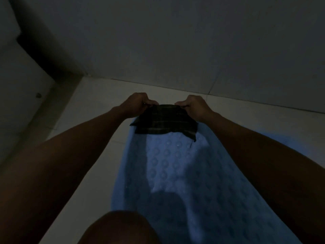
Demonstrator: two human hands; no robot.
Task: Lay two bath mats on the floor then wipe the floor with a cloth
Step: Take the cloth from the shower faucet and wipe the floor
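Observation:
A blue bath mat (177, 175) with raised round bumps lies flat on the pale tiled floor (98, 103), running from below me toward the wall. A dark plaid cloth (165, 123) hangs over the mat's far end. My left hand (139, 104) pinches the cloth's top left corner and my right hand (195, 106) pinches its top right corner, so the cloth is stretched between them. Only one mat is in view. The room is dim.
A grey wall (193, 41) rises just beyond the mat's far end. A dark vertical edge (47, 55) and a pale panel with a small round knob (38, 95) stand at the left. My knee (119, 228) shows at the bottom.

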